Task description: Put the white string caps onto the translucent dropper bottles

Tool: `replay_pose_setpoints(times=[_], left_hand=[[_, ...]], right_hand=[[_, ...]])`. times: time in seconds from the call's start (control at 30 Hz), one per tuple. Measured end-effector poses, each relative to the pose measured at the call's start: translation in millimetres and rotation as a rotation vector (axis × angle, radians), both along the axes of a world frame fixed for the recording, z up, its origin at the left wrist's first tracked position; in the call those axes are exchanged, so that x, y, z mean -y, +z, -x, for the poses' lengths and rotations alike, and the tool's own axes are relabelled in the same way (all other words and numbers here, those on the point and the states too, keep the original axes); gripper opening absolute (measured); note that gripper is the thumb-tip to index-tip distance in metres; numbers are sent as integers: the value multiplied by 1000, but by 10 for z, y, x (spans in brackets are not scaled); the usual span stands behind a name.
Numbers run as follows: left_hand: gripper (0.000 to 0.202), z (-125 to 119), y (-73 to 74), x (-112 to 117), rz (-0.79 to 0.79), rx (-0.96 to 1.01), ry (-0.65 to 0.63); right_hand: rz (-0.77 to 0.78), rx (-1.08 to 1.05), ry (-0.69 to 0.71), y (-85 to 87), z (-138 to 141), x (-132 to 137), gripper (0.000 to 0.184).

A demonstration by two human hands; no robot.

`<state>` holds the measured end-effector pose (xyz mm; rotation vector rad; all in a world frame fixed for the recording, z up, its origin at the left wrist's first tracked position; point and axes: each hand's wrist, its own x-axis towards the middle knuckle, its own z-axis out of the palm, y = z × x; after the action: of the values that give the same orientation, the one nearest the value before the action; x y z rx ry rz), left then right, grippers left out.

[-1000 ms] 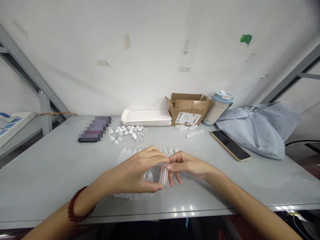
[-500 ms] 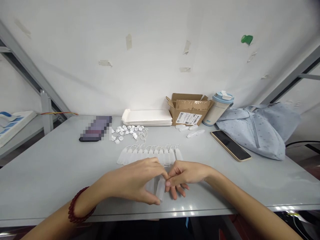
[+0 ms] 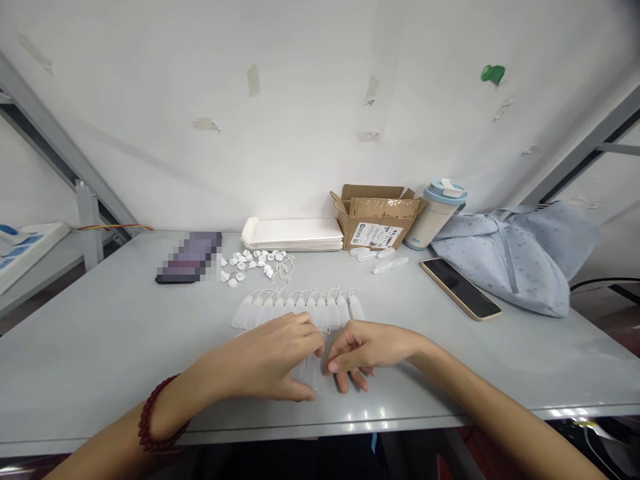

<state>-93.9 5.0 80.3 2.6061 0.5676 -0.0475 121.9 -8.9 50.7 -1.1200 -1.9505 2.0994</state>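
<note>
My left hand (image 3: 280, 353) reaches over the near middle of the table, its thumb and index finger spread apart. In the gap between them a clear plastic tube (image 3: 312, 375) lies beside a similar one, partly hidden by the hand. Whether the fingertips still touch it is hard to see. My right hand (image 3: 357, 353) rests just to the right, fingers loosely bent and apart, with nothing visible in it. Beyond both hands runs a row of frosted white tubes (image 3: 330, 312) with looped white cords at their far ends; my left hand covers part of this row.
White caps (image 3: 259, 260) and loose cords (image 3: 285, 268) lie farther back, near a pixelated phone-like object (image 3: 193, 257). Behind are flat white boxes (image 3: 295, 233), an open carton (image 3: 375, 223), several loose tubes (image 3: 383, 265) and a tumbler (image 3: 434, 217). A phone (image 3: 460, 288) and a blue bag (image 3: 510, 260) occupy the right.
The tube that stood tilted between my hands now lies flat beside the other one. My right hand has moved slightly away from my left fingers.
</note>
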Motion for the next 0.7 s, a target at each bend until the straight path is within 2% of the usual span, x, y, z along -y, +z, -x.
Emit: replay_pose_setpoints(times=[0.23,0.53,0.7], left_hand=[[25,-2,-1,15,-63,-4,-7],[27,-6,-5,13,-115,-3,-6],[28,2,-18,-3,-102,19,-20]], right_hand=[[25,-11,-6,-17,-3,-10,20],[46,-12,-15,-24,-6,-15,26],[52,-16,-29,-44,-3,-13,25]])
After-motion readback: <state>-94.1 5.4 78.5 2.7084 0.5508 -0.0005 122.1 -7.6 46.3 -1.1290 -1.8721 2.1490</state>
